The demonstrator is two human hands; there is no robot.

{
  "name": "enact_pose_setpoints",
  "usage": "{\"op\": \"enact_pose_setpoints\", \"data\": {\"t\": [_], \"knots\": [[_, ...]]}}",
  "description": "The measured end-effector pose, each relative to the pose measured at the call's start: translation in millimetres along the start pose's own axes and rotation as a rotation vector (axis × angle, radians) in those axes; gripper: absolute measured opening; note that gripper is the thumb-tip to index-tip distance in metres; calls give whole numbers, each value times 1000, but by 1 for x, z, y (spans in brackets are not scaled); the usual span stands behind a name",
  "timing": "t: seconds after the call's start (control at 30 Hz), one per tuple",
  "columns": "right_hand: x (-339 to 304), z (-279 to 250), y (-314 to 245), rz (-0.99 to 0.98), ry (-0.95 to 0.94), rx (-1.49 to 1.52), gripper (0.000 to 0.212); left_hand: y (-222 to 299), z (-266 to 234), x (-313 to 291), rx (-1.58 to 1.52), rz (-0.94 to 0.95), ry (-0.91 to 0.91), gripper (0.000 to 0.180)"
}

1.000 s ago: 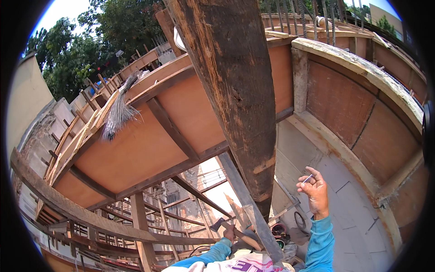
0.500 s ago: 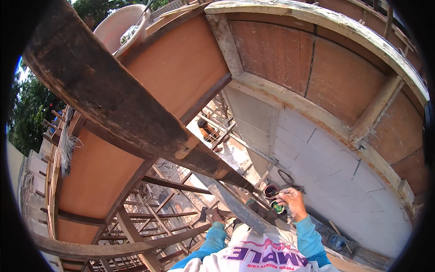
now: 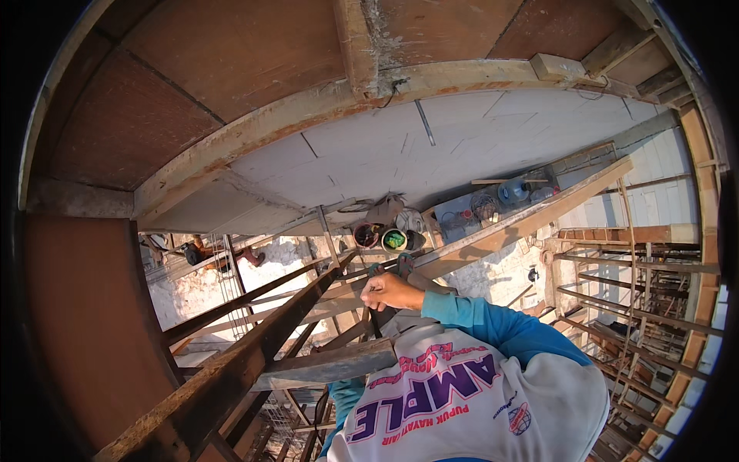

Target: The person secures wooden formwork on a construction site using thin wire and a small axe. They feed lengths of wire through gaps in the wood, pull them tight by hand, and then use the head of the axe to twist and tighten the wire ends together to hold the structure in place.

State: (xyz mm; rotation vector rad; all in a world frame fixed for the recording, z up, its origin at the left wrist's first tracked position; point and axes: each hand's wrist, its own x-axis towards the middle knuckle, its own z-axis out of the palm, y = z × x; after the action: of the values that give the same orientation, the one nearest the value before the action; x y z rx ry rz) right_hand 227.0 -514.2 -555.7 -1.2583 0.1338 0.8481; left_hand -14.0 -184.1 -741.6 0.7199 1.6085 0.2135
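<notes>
My right hand (image 3: 392, 292) is in front of my body, its thumb and fingers pinched together. Whatever is between the fingertips is too small to name. Below and left of it, a grey board (image 3: 327, 363) juts toward my chest and meets a long dark timber beam (image 3: 239, 369). My left sleeve (image 3: 346, 400) runs behind that board, which hides my left hand and anything in it.
Plywood formwork panels (image 3: 246, 54) with a timber frame (image 3: 192, 171) curve overhead along a pale block wall (image 3: 362, 154). Far below are buckets (image 3: 394, 240), a blue water jug (image 3: 513, 191) and another person (image 3: 198, 251). Timber scaffolding (image 3: 639, 308) stands at the right.
My view has swung to the right, bringing the wall and right-hand scaffolding into sight. My left hand, seen earlier gripping a hammer, is now hidden. My right hand stays pinched.
</notes>
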Motion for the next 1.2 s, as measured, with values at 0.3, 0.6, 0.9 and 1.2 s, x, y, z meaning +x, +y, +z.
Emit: {"op": "enact_pose_setpoints", "data": {"t": [0.3, 0.6, 0.9, 1.2], "knots": [[-5, 8, 8, 72, -38, -38, 37, 1, 22, 2, 96, 59, -45, 33], [-24, -87, 29, 80, 31, 19, 33, -69, 79, -39, 90, 100, -149, 35], [-90, -221, 17, 143, 145, -35, 33, -200, 188, -184, 184, -8, -108, 36], [-129, -280, -35, -490, 345, -583, 26, -211, 328, -282, 446, 309, -687, 16]]}}
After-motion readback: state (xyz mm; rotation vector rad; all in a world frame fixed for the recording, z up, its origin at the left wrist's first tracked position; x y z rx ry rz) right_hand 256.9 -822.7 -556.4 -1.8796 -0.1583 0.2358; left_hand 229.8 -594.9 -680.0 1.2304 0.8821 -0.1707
